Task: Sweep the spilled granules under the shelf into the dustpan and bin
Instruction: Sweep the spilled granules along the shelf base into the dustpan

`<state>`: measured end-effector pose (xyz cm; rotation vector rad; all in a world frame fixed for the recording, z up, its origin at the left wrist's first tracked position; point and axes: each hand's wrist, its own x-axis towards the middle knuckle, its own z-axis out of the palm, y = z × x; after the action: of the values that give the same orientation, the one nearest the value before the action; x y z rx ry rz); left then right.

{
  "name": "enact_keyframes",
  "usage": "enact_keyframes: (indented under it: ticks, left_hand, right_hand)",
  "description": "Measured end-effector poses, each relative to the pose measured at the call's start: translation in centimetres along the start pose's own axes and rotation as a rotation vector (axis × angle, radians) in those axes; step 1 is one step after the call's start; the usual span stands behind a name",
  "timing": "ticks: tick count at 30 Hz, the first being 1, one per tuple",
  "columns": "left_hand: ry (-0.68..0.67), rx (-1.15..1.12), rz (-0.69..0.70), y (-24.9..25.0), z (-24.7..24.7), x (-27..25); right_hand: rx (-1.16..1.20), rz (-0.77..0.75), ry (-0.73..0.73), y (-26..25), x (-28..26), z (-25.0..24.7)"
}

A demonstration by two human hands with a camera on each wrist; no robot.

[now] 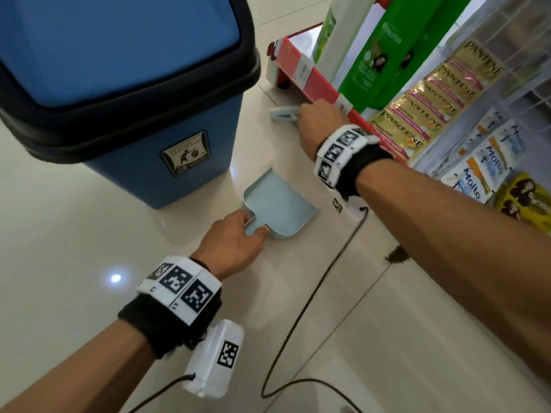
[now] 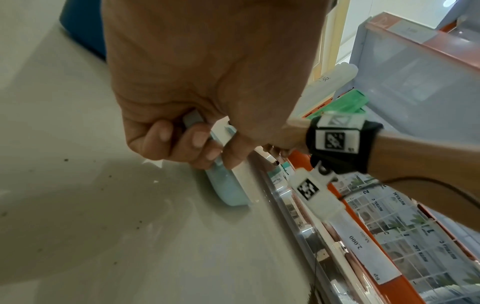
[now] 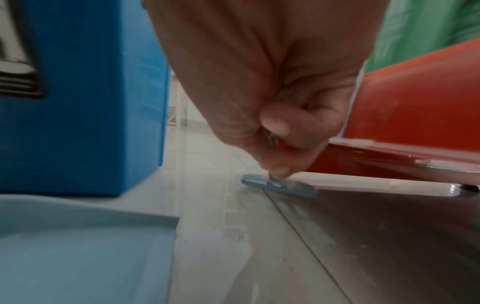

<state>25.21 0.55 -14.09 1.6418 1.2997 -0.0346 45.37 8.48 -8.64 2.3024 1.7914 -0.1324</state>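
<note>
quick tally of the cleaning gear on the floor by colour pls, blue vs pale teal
Blue: 1, the bin, which also has a black lid rim.
Pale teal: 2, the dustpan gripped by the left hand, and the brush gripped by the right hand.
Total: 3

Shop: red-edged shelf (image 1: 310, 81) with price tags, shampoo bottles (image 1: 365, 58), hanging sachet strips (image 1: 429, 93).
</note>
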Motion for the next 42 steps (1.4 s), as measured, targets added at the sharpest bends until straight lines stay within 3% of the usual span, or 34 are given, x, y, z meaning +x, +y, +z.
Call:
enact_keyframes:
  ticks: [6,10,17,21,27,30,36,42]
  left_hand:
    - [-0.066,0.031,0.050,0.2,1.3,-0.1]
    - [-0.144,0.092,0.088,0.2,2.5,-1.1]
    - [-0.149,0.114,0.107,0.1,2.5,-2.9]
    - [-0.167,0.088,0.100,0.1,2.6,-3.7]
    - [-0.205,0.040,0.138,0.8,4.3,-3.9]
    - [-0.238,0.019,0.133,1.0,5.5,-4.1]
    - [-0.280,-0.019,0.139,0.8,7.0,-4.8]
    - [-0.233,0.020,0.166,0.5,7.6,-5.0]
  right_hand:
    - [0.059,0.125,-0.192,6.1,-10.4,1.6]
    - [0.057,0.145,-0.187,9.1,-15.3,0.1]
    - [0.098,0.017,0.048,6.1,-11.1,0.5]
    - [0.051,0.066,-0.029,6.2,-11.5,2.7]
    - [0.052,0.155,-0.171,11.4,-20.3,4.0]
    - [0.065,0.141,-0.152,12.3,-23.7,2.9]
    - [0.196,0.105,0.032,10.4,-21.1,1.7]
    - [0.266,0.181,-0.066,10.0,-19.2,4.8]
